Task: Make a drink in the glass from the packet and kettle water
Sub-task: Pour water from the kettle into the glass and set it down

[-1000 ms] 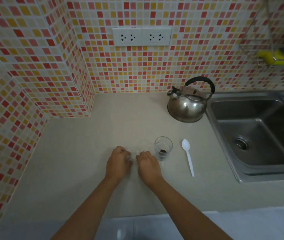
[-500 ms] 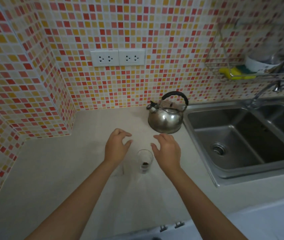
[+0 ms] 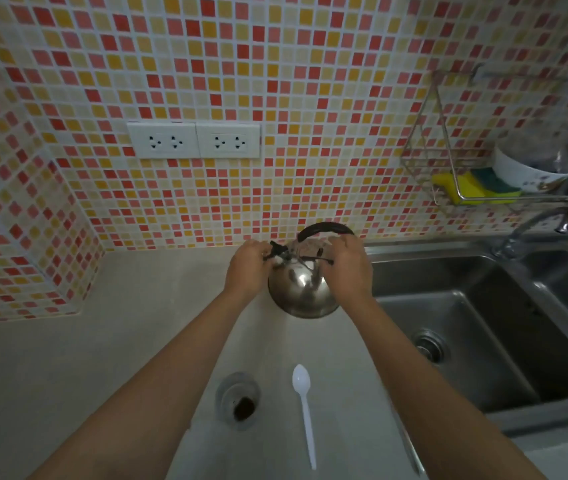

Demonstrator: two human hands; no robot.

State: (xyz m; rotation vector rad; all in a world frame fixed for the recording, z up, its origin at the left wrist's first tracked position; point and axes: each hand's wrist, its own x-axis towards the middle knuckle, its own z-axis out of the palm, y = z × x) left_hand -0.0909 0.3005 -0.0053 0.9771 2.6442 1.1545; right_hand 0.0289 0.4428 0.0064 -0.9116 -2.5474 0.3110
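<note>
I'm reaching both hands to the kettle (image 3: pixel 305 292) at the back of the counter (image 3: pixel 68 358), beside the sink (image 3: pixel 483 341). My left hand (image 3: pixel 246 268) is curled at the spout (image 3: pixel 277 251), fingers apparently pinching its black cap. My right hand (image 3: pixel 346 268) is closing at the base of the handle (image 3: pixel 325 228); full wrap, cannot tell. The glass (image 3: pixel 237 400) is sitting near me, brown powder in the bottom, no water yet. The white spoon (image 3: pixel 305 407) is lying just beside it. Packet not in view.

Risks, judging: steam or hot metal burning my left fingers at the spout; a weak handle grip letting the kettle swing; my forearm knocking the glass when lifting back; pouring too fast, splashing over the rim.
</note>
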